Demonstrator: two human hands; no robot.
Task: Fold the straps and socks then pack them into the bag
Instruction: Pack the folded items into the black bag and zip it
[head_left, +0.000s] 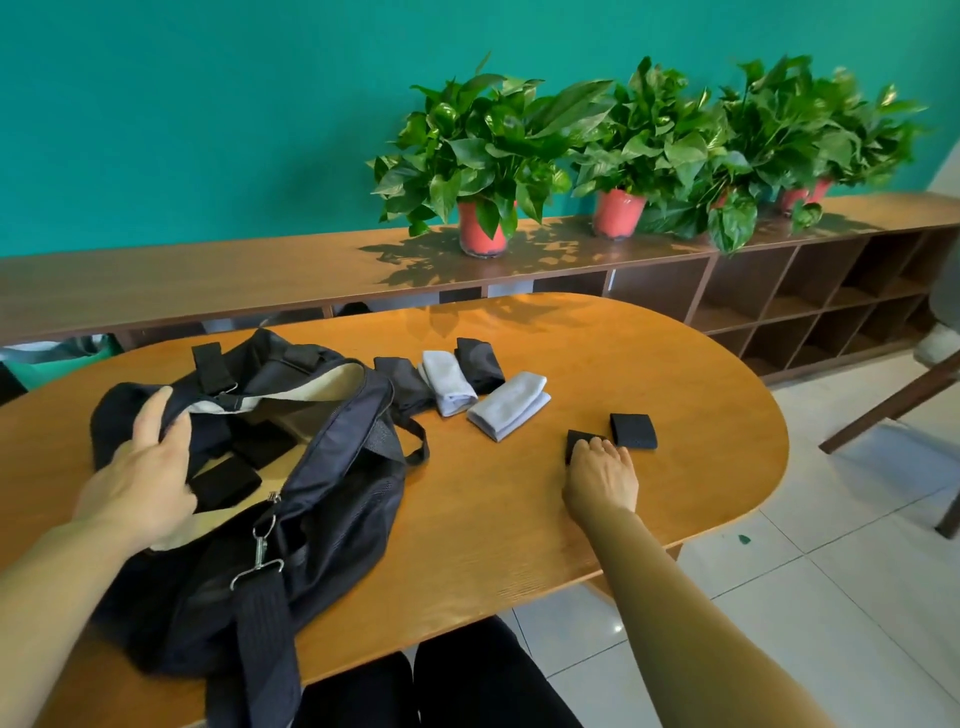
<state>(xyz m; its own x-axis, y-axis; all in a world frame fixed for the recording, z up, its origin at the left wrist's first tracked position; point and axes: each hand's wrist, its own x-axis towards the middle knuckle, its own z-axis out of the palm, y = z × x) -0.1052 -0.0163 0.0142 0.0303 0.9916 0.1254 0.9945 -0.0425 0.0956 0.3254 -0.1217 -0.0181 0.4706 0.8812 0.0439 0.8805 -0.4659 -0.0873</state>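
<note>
A dark navy bag (332, 483) lies unzipped on the left of the wooden table (498, 499). My left hand (148, 467) grips the bag's near-left rim and holds the mouth apart. Inside lie folded black straps (228, 480). My right hand (602, 473) rests fingers-down on a folded black strap (577, 441) at the table's right. A second folded black strap (634, 430) sits just beside it, untouched. Two folded grey socks (448, 382) (510, 405) and two folded dark socks (480, 364) (402, 382) lie behind, near the bag.
The bag's shoulder strap with a metal clip (260, 556) hangs toward the table's near edge. A long wooden shelf unit (260, 275) with several potted plants (483, 156) runs along the teal wall. A chair (904, 400) stands at the right over tiled floor.
</note>
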